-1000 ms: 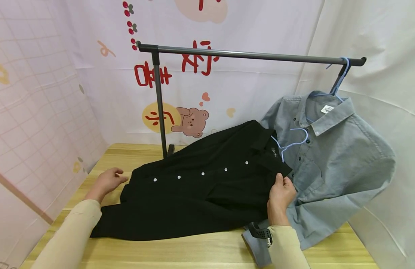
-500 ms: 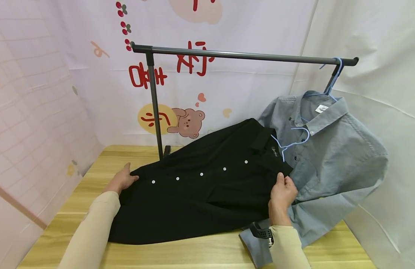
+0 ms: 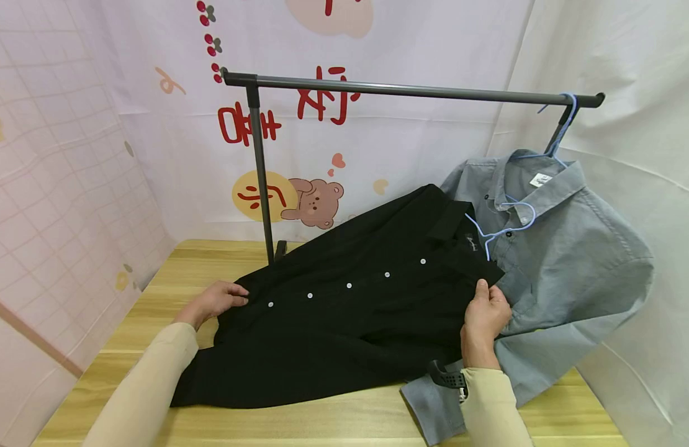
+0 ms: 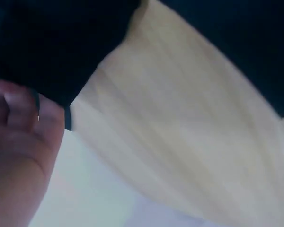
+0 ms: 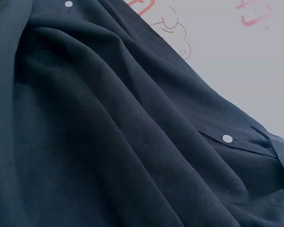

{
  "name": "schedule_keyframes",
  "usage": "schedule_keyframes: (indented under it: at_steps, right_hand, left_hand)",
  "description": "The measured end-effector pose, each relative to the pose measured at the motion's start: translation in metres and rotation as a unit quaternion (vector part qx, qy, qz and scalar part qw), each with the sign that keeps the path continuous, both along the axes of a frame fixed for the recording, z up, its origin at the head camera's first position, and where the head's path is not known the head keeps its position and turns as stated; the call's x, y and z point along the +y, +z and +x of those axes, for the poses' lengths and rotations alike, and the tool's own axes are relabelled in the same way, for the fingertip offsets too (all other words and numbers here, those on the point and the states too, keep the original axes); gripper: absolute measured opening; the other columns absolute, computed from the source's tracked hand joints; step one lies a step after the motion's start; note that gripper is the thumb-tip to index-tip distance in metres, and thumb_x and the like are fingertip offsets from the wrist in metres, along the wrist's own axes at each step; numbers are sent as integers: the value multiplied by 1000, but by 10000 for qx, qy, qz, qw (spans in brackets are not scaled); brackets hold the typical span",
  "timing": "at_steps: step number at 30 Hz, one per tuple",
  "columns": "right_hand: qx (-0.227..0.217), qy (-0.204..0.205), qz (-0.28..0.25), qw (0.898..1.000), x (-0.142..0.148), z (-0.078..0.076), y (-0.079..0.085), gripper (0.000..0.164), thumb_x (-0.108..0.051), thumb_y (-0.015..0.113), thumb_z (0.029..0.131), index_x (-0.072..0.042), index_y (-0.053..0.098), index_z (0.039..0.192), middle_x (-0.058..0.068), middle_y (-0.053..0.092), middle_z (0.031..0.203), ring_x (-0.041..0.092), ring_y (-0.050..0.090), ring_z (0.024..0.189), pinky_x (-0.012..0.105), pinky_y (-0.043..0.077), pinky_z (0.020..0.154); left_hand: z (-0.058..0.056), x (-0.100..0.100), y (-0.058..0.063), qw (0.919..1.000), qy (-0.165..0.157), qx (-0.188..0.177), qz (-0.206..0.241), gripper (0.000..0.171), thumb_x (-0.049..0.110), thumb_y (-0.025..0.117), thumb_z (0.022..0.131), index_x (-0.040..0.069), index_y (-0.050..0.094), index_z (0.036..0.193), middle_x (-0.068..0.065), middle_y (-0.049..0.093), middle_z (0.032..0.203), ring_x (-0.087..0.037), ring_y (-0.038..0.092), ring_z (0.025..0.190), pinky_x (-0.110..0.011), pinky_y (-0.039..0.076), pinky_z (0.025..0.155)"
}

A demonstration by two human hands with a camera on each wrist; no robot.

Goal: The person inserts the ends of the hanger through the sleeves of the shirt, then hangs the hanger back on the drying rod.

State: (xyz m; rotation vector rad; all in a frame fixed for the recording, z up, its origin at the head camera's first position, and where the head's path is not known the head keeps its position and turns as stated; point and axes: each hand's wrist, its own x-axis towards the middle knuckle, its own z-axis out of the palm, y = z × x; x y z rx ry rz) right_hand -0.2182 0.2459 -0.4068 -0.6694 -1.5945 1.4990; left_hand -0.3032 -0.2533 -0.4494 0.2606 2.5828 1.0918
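Observation:
A long black button-up shirt (image 3: 322, 335) with white buttons stretches slantwise across the table, its collar end raised at the right. My right hand (image 3: 486, 316) pinches it just below the collar. At the other end my left hand (image 3: 218, 300) grips the hem edge, with the fingers (image 4: 49, 116) curled at the cloth in the left wrist view. Out of the black collar sticks the hook of a light blue hanger (image 3: 509, 230). In the right wrist view only folds of the black shirt (image 5: 123, 118) show; the hand is out of sight there.
A dark metal rack (image 3: 406, 90) stands behind the shirt. From its right end hangs a grey-blue shirt (image 3: 579, 248) on a blue hanger (image 3: 568, 124); one sleeve reaches down onto the wooden table (image 3: 322, 428). Printed cloth (image 3: 406, 143) backs the table.
My left hand has come in from beside the shirt to its hem and taken hold. Over the last half second, the collar end, hanger and right hand have shifted slightly right and up.

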Motion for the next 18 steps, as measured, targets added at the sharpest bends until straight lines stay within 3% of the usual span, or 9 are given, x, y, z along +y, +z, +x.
schedule_keyframes:
  at_steps: [4,6,8,10,13,16,18]
  right_hand:
    - [-20,-57,116,9999,2,-1,1,51,-13,60,99,-6,34,56,-8,24,50,8,23,43,24,19,45]
    - [-31,-74,112,9999,3,-1,0,51,-14,61,99,-5,34,56,-8,24,50,8,23,43,24,19,45]
    - [-28,-101,129,9999,3,-2,-2,51,-14,61,99,-5,34,57,-8,24,50,8,23,43,24,19,45]
    - [-61,-114,168,9998,4,-3,-4,50,-14,60,99,-5,34,57,-8,23,51,8,23,43,24,19,45]
    - [-106,-112,190,9997,4,-4,-7,50,-14,60,99,-5,34,57,-8,23,51,9,23,44,24,19,45]
    - [-112,-92,182,9997,3,-4,-9,50,-14,60,99,-6,34,57,-8,22,51,9,22,44,24,19,45]
    - [-61,-85,176,9998,2,-4,-10,50,-13,61,98,-6,33,57,-8,23,51,8,22,44,24,19,45]
  left_hand:
    - [7,15,6,9937,-875,-689,-115,22,12,64,96,2,73,112,-10,64,104,-25,57,81,-41,49,76]
    - [9,21,12,9898,-969,-1031,-193,23,22,64,97,6,75,108,-5,63,95,-21,55,75,-40,49,73]
    - [8,22,16,9900,-837,-1124,-173,29,29,61,99,4,75,106,-6,62,90,-22,56,75,-41,50,73]
    - [4,20,19,9951,-522,-797,-247,34,32,58,101,1,73,102,-10,60,85,-24,57,78,-41,49,73]
    - [-7,14,17,9982,-92,141,-580,34,24,56,102,-7,65,113,-24,62,102,-37,59,91,-47,49,80]
    - [-15,10,12,9883,153,818,-1277,46,19,55,102,-10,48,136,-35,53,128,-51,51,115,-58,43,93]
    - [-19,8,8,9836,171,855,-1579,59,18,56,100,-11,33,146,-38,42,139,-57,40,126,-66,33,101]
